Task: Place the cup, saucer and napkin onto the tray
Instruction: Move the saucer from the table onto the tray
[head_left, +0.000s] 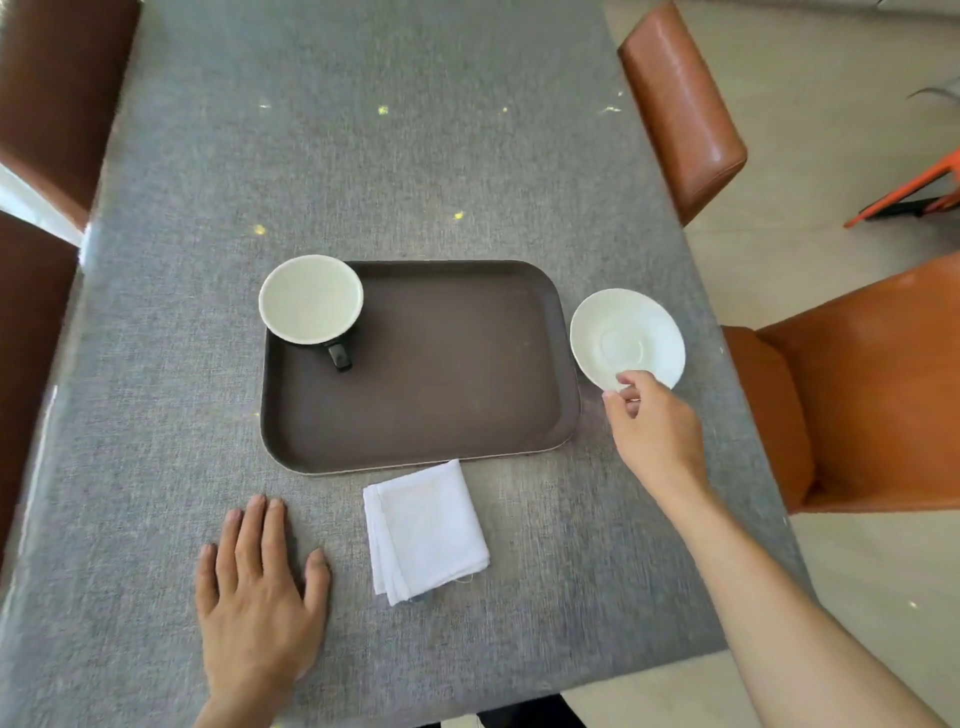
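Note:
A dark brown tray (441, 395) lies in the middle of the grey table. A cup (310, 300), white inside and black outside with a black handle, stands in the tray's far left corner. A white saucer (626, 332) rests on the table just right of the tray. My right hand (655, 431) pinches the saucer's near rim between thumb and fingers. A folded white napkin (426, 530) lies on the table in front of the tray's near edge. My left hand (260, 597) rests flat on the table, left of the napkin, fingers apart and holding nothing.
The grey cloth-covered table (363, 156) stretches away beyond the tray. Brown leather chairs stand at its sides: two on the right (680, 104) (857, 395) and one on the left (57, 93). The table's right edge runs close to the saucer.

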